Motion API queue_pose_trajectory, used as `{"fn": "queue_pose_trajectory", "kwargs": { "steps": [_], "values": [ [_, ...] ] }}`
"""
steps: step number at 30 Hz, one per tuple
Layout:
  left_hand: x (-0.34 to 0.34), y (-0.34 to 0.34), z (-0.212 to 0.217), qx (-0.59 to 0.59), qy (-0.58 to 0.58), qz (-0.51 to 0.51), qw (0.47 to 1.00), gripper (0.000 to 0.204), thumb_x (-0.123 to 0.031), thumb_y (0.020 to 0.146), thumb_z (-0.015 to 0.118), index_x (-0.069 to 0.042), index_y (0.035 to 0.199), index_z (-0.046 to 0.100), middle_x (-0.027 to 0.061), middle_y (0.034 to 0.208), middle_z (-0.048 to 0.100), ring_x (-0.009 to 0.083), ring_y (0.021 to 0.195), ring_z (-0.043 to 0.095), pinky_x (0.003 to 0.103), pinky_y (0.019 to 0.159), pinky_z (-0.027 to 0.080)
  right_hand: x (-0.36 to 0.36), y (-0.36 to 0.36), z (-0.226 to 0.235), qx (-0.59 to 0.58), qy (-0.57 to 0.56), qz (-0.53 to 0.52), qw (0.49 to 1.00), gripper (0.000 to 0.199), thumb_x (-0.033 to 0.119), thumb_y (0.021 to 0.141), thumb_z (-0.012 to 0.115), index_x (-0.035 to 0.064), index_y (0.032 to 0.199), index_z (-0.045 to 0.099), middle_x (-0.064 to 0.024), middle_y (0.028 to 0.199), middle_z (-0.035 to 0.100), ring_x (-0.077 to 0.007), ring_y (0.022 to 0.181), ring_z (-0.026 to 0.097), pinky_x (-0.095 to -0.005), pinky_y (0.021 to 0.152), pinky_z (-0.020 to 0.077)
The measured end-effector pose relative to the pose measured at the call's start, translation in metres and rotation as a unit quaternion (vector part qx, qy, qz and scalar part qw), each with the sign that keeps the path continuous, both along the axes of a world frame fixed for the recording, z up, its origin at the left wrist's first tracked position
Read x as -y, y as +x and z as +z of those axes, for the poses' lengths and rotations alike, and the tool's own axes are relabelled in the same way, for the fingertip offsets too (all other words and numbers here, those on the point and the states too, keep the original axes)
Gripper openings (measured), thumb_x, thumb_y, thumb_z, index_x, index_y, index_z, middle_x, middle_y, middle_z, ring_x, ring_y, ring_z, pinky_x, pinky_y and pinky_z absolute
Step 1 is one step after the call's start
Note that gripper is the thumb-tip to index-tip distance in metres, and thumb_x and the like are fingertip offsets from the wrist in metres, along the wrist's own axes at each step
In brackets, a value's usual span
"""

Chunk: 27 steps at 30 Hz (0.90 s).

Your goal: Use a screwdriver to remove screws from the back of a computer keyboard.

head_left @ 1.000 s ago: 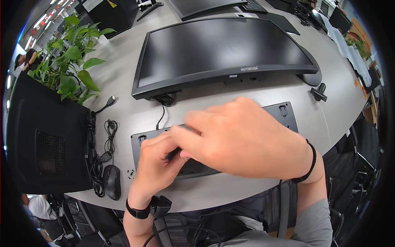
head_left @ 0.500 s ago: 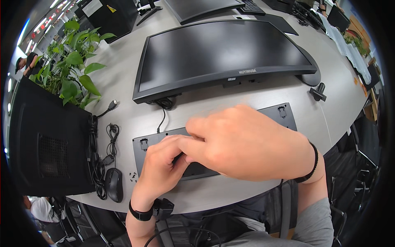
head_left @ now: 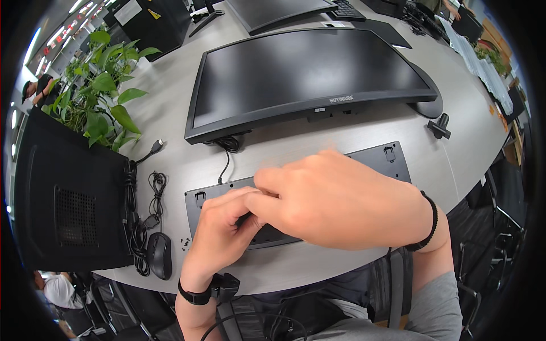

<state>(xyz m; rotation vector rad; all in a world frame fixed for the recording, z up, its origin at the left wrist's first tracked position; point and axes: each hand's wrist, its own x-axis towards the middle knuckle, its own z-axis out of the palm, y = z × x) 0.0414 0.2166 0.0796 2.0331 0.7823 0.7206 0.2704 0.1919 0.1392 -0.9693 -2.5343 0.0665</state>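
Observation:
A black keyboard (head_left: 378, 159) lies underside up on the desk, its two flip-out feet showing near the far corners. Both of my hands meet over its middle. My left hand (head_left: 224, 230) is closed in a pinch close above the keyboard. My right hand (head_left: 335, 207) is curled shut just above and against the left one, its far fingers smeared by motion. What the fingers hold, if anything, is hidden between the hands. Several tiny dark screws (head_left: 185, 244) lie on the desk left of my left hand.
Behind the keyboard stands a tilted black monitor (head_left: 307, 79). At left are a black computer case (head_left: 74, 199), a mouse (head_left: 159, 256), bundled cables (head_left: 133, 227) and a leafy plant (head_left: 105, 85). A small black stand-like part (head_left: 439, 127) sits at right.
Both hands stay in nearly the same place over the keyboard. The right hand's fingers shift slightly, still blurred. The whole view has moved a touch.

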Motion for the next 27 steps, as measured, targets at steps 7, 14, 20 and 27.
{"fn": "queue_pose_trajectory", "kwargs": {
  "steps": [7, 14, 20, 27],
  "values": [
    [0.001, 0.004, -0.003, 0.020, 0.025, 0.038, 0.999, 0.026, -0.006, 0.083, 0.089, 0.000, 0.103, 0.075, 0.0098, 0.093, 0.075, 0.0263, 0.081, 0.071, 0.032, 0.073, 0.055, -0.001, -0.004, -0.002, 0.025, 0.008, -0.025, 0.999, 0.015, 0.010, 0.086, 0.074, 0.0040, 0.082, 0.061, -0.0060, 0.071, 0.060, -0.0228, 0.063, 0.068, -0.0385, 0.051, 0.0525],
    [-0.001, 0.002, 0.000, 0.007, 0.022, 0.040, 0.999, 0.026, -0.008, 0.082, 0.091, 0.000, 0.102, 0.076, 0.0081, 0.087, 0.075, 0.0220, 0.077, 0.071, 0.031, 0.069, 0.054, 0.004, 0.004, 0.003, 0.029, -0.019, -0.001, 0.999, 0.019, 0.015, 0.094, 0.073, 0.0019, 0.089, 0.061, -0.0069, 0.074, 0.061, -0.0244, 0.069, 0.070, -0.0390, 0.053, 0.0526],
    [-0.004, 0.006, -0.004, 0.016, 0.036, 0.032, 0.999, 0.026, -0.006, 0.082, 0.089, -0.001, 0.105, 0.077, 0.0089, 0.092, 0.077, 0.0223, 0.080, 0.072, 0.031, 0.070, 0.055, -0.001, 0.004, 0.001, 0.042, -0.009, -0.004, 0.999, 0.024, 0.019, 0.095, 0.075, 0.0016, 0.086, 0.062, -0.0081, 0.073, 0.062, -0.0283, 0.063, 0.069, -0.0389, 0.053, 0.0522],
    [-0.002, 0.008, -0.007, 0.038, 0.027, 0.047, 0.998, 0.027, -0.004, 0.080, 0.089, -0.002, 0.103, 0.076, 0.0089, 0.095, 0.077, 0.0219, 0.084, 0.073, 0.032, 0.073, 0.056, -0.002, 0.003, -0.001, 0.025, 0.016, -0.013, 0.999, 0.033, 0.028, 0.095, 0.078, 0.0034, 0.081, 0.062, -0.0069, 0.071, 0.064, -0.0261, 0.058, 0.067, -0.0380, 0.050, 0.0481]
  ]
}}
